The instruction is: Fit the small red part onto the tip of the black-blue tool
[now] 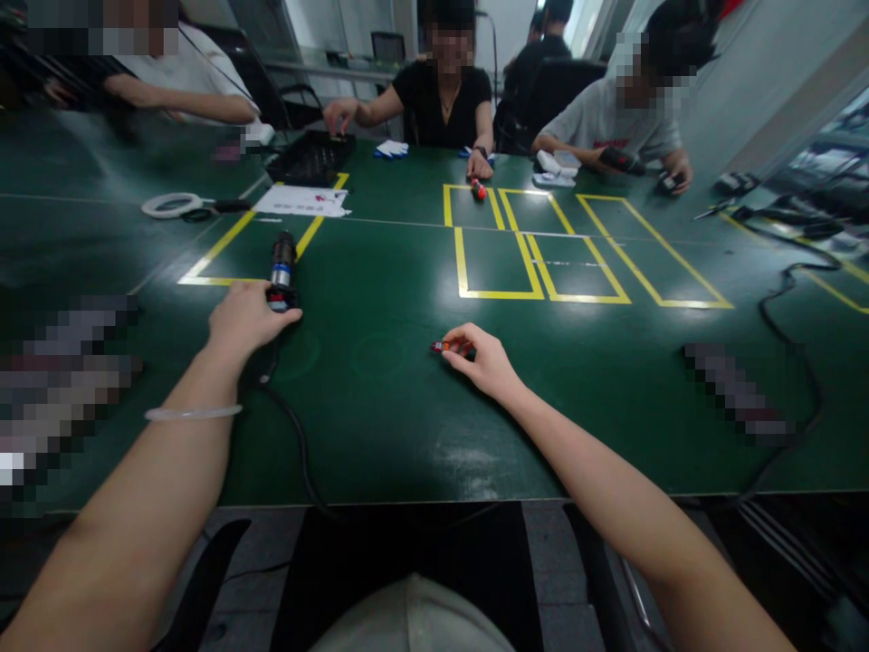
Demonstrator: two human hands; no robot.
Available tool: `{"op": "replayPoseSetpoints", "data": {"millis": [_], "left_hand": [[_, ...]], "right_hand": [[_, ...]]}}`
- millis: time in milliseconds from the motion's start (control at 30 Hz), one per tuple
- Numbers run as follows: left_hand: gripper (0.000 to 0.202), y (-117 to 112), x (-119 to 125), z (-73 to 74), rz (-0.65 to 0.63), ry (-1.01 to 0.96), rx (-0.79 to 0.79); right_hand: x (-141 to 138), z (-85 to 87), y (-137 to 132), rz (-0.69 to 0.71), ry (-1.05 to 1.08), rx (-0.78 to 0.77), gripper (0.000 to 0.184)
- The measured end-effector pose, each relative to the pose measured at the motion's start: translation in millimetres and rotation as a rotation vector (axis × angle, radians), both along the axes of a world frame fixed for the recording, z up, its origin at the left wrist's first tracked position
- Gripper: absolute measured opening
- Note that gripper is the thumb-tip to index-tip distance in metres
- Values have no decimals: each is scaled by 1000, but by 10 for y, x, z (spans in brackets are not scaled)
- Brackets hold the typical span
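Currently, the left hand [245,319] rests left of centre on the green table [380,426], fingers curled onto the base of a black tool [281,272] with a blue band; the tool lies pointing toward the top of the frame, and a black cable [299,444] runs from it toward the bottom edge. The right hand [479,358] sits at centre, fingertips pinched together on a small red item [443,346] lying on the table. Yellow tape boxes [502,263] mark the table upper right of centre; most hold nothing, and one holds a red item beside another person's hand [479,166]. A black tray [310,158] stands in the upper left; its contents cannot be told.
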State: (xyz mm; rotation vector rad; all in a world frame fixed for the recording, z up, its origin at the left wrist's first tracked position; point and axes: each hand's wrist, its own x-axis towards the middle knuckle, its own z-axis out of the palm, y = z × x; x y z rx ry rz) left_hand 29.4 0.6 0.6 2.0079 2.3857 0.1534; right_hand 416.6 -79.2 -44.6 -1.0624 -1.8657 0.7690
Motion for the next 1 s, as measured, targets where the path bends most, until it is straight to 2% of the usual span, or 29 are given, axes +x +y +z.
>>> {"op": "replayPoseSetpoints", "data": {"millis": [267,367,500,667,1000], "left_hand": [[78,-332,997,-49,-261,-52,18],[73,-512,1382,-28,-357,-21,20],[68,-736,1744,1,-468,-17,10],[64,-904,1945,-5,-533,-12,24],[65,-954,1992,-63,-570,-39,82]], "right_hand": [[8,-20,20,8,52,-1,14],[18,-36,29,12,34,39,9],[30,-37,18,36,-7,108,3],[38,-9,-9,40,-71,156,4],[20,-39,6,52,-157,147,5]]}}
